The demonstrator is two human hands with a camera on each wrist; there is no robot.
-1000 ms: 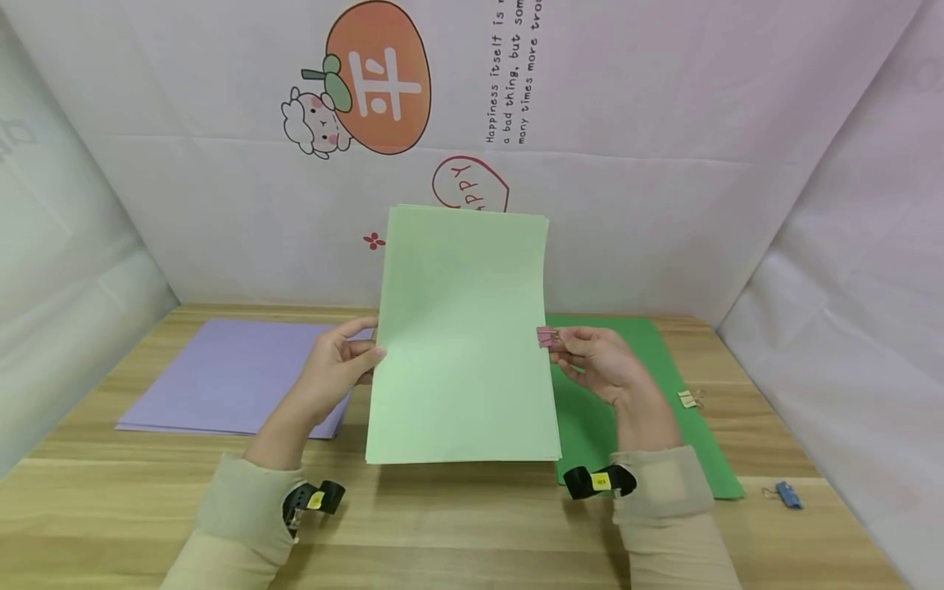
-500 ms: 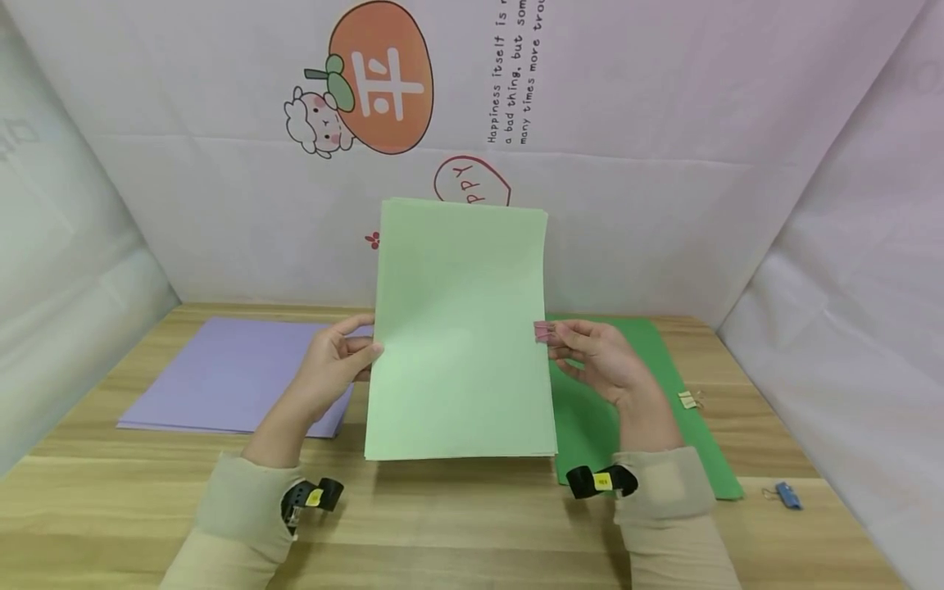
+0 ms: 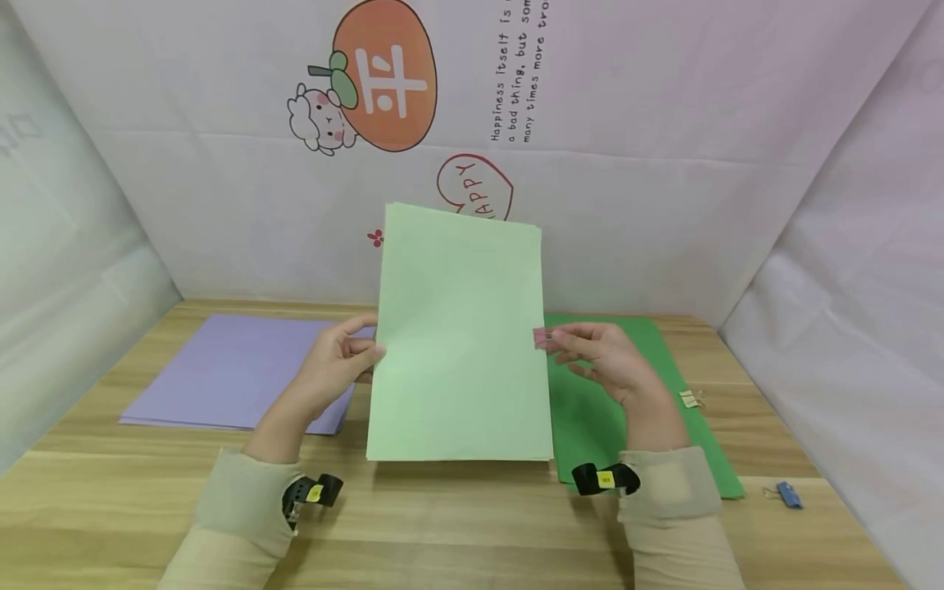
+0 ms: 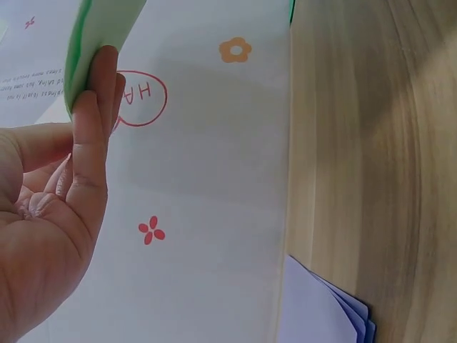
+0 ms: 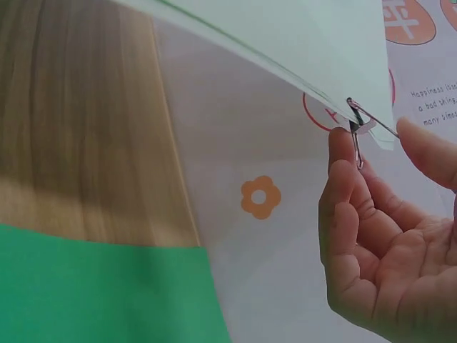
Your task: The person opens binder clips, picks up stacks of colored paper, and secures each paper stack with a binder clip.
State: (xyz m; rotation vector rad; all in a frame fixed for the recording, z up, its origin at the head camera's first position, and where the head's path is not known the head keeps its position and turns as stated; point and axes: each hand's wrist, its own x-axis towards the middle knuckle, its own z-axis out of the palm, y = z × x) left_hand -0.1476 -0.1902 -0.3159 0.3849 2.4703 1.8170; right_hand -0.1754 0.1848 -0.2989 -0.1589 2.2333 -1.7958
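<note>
A stack of light green paper (image 3: 460, 344) is held up, tilted, above the middle of the table. My left hand (image 3: 332, 369) pinches its left edge, the thumb in front and the fingers behind. On the right edge sits a pink binder clip (image 3: 542, 338); my right hand (image 3: 612, 360) pinches its wire handles between thumb and fingers. In the right wrist view, the thumb of the right hand (image 5: 389, 243) touches one wire handle, and the fingers lie by the other. The left wrist view has the left hand (image 4: 61, 193) gripping the paper's edge.
Purple paper (image 3: 229, 369) lies at the left of the wooden table (image 3: 442, 533). At the right is dark green paper (image 3: 590, 418) with a pale yellow binder clip (image 3: 689, 399) on its edge. A blue binder clip (image 3: 788, 494) lies farther right. White printed cloth (image 3: 627, 205) encloses the table.
The top right of the light green stack has dipped slightly. The right hand, pinching the pink binder clip, has shifted a little downward since half a second ago. The left hand keeps its grip.
</note>
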